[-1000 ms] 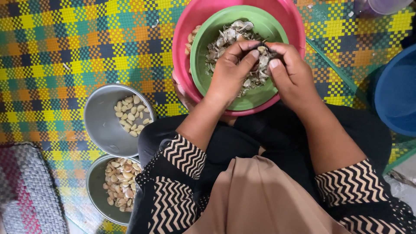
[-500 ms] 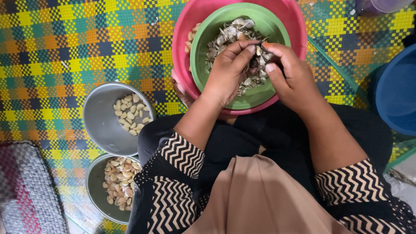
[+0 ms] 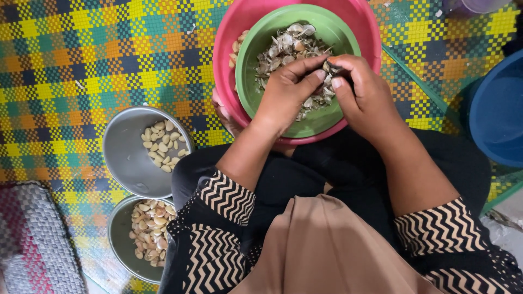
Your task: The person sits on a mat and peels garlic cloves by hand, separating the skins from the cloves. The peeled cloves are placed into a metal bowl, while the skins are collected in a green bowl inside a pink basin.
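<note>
Both hands are sitting a little lower over the green bowl (image 3: 267,81) than half a second ago, the fingers drawn tighter together. Right hand (image 3: 366,98) is pinching a small dark garlic clove (image 3: 330,67) between thumb and forefinger above the bowl's right half; left hand (image 3: 287,93) is closing its thumb and fingertips against that same clove from the left. Neither hand is nearer: the clove is lying between their tips. Its long axis I cannot tell. Papery peels (image 3: 283,46) are filling the bowl beneath.

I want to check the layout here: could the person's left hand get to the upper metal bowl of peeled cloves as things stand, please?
Probably yes: the left hand is over the green bowl, and nothing lies between it and the metal bowl.
</note>
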